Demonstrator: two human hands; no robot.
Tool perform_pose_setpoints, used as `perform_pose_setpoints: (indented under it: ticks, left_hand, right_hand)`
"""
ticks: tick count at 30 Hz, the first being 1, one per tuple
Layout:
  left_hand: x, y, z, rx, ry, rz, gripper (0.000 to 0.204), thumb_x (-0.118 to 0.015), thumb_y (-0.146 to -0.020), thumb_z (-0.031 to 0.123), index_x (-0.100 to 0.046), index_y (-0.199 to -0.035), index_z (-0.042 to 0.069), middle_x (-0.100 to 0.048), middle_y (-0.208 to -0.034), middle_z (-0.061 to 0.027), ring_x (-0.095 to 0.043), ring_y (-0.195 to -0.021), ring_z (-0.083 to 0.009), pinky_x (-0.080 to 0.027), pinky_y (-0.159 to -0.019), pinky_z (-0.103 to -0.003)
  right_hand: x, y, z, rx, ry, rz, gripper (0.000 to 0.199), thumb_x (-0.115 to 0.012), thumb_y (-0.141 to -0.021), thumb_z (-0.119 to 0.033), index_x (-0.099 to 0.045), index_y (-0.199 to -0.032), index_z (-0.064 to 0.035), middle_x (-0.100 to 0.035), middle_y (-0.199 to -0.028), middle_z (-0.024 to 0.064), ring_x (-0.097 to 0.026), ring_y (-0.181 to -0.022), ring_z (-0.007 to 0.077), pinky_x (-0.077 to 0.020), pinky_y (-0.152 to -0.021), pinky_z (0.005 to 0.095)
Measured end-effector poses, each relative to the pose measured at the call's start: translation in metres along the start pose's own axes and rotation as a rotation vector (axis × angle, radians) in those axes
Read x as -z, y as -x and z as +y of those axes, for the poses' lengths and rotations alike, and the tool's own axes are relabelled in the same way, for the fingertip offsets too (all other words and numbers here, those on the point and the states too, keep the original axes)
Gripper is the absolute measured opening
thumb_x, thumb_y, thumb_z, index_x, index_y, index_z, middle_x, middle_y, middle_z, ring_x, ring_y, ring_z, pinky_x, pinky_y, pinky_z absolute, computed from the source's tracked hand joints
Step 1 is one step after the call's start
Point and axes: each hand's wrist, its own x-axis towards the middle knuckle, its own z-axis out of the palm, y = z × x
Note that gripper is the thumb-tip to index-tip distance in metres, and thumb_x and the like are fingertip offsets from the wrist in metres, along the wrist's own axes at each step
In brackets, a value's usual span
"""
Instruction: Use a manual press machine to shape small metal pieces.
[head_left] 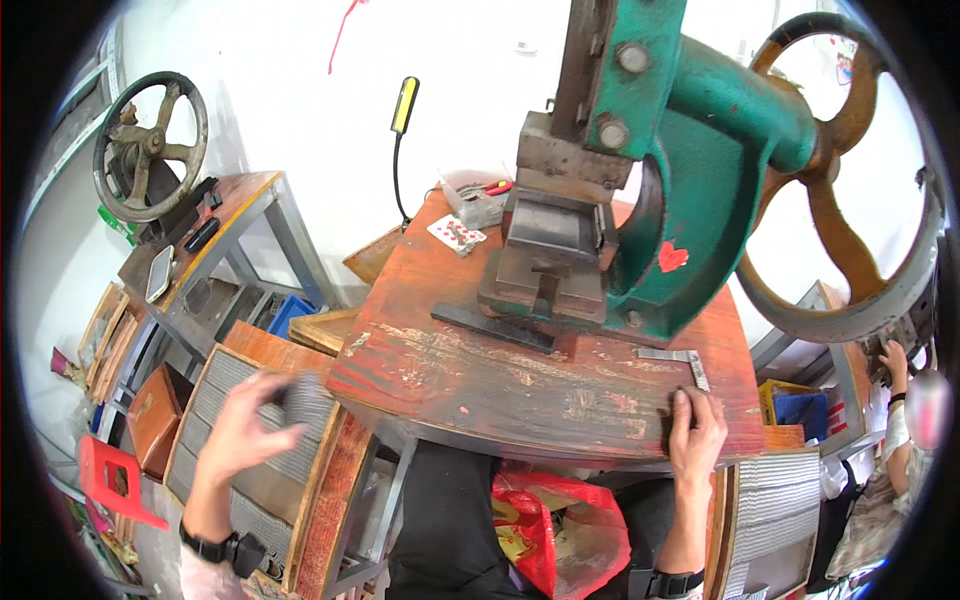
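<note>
My left hand (240,430) is raised over a wooden tray at the left, its thumb stretched out. A blurred stack of small grey metal pieces (306,402) shows at its fingers and seems gripped by them. On the worn red-brown table, my right hand (697,432) rests near the front right edge with fingers curled. Its fingertips touch the near end of a narrow grey metal strip (701,374), which meets another strip in an L shape. Behind stands a green hand press (700,200) with a steel die block (555,235). A dark flat bar (492,327) lies before it.
Trays of grey metal pieces flank the table, a left tray (215,400) and a right tray (775,505). A red plastic bag (565,530) sits at my lap. The press's large wheel (830,200) overhangs the right side. Another person's hand (893,362) shows at far right.
</note>
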Motion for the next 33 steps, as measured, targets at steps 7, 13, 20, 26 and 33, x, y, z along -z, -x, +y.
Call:
perform_pose_setpoints:
  ticks: [7,13,20,26,33]
  left_hand:
    - [-0.112,-0.122,0.129,-0.692,-0.134,-0.373,0.054,-0.075,-0.074,0.026,-0.055,-0.114,-0.005,-0.056,-0.106,-0.0192,-0.056,-0.103,-0.0343,-0.047,-0.091,-0.041]
    - [-0.155,-0.145,0.152,-0.743,-0.272,-0.567,0.056,-0.075,-0.074,0.020,-0.051,-0.115,-0.009,-0.057,-0.108,-0.0248,-0.054,-0.107,-0.0396,-0.046,-0.094,-0.044]
    - [-0.162,-0.112,0.125,-0.570,-0.068,-0.361,0.072,-0.066,-0.084,0.013,-0.027,-0.139,-0.012,-0.050,-0.122,-0.0285,-0.048,-0.108,-0.0435,-0.039,-0.099,-0.047]
    - [-0.153,-0.118,0.126,-0.720,-0.044,-0.168,0.074,-0.063,-0.083,0.005,-0.023,-0.142,-0.013,-0.049,-0.118,-0.0286,-0.047,-0.104,-0.0413,-0.040,-0.094,-0.048]
    - [-0.127,-0.191,0.130,-0.567,0.300,0.256,0.095,-0.069,-0.078,-0.001,-0.004,-0.147,-0.010,-0.029,-0.141,-0.0331,-0.040,-0.125,-0.0465,-0.035,-0.106,-0.048]
  right_hand:
    - [0.001,0.008,-0.065,0.272,-0.263,-0.299,0.063,-0.077,-0.077,-0.020,-0.049,-0.130,-0.0010,-0.052,-0.121,0.0240,-0.051,-0.114,0.0419,-0.0441,-0.096,0.0469]
    - [-0.021,-0.013,-0.077,0.290,-0.245,-0.571,0.076,-0.075,-0.079,-0.022,-0.036,-0.142,-0.0018,-0.052,-0.122,0.0236,-0.047,-0.117,0.0419,-0.0409,-0.099,0.0486]
    - [-0.030,-0.015,-0.063,0.177,-0.295,-0.714,0.070,-0.075,-0.078,-0.019,-0.042,-0.136,0.0014,-0.052,-0.127,0.0227,-0.046,-0.121,0.0402,-0.0397,-0.104,0.0437]
    - [-0.025,-0.040,-0.078,0.384,-0.325,-0.520,0.076,-0.078,-0.073,-0.014,-0.040,-0.138,0.0020,-0.055,-0.121,0.0211,-0.049,-0.117,0.0376,-0.0422,-0.099,0.0438]
    - [-0.049,-0.115,-0.110,0.311,-0.389,-0.231,0.096,-0.076,-0.076,-0.008,-0.013,-0.146,0.0110,-0.052,-0.124,0.0280,-0.049,-0.118,0.0401,-0.0417,-0.100,0.0440]
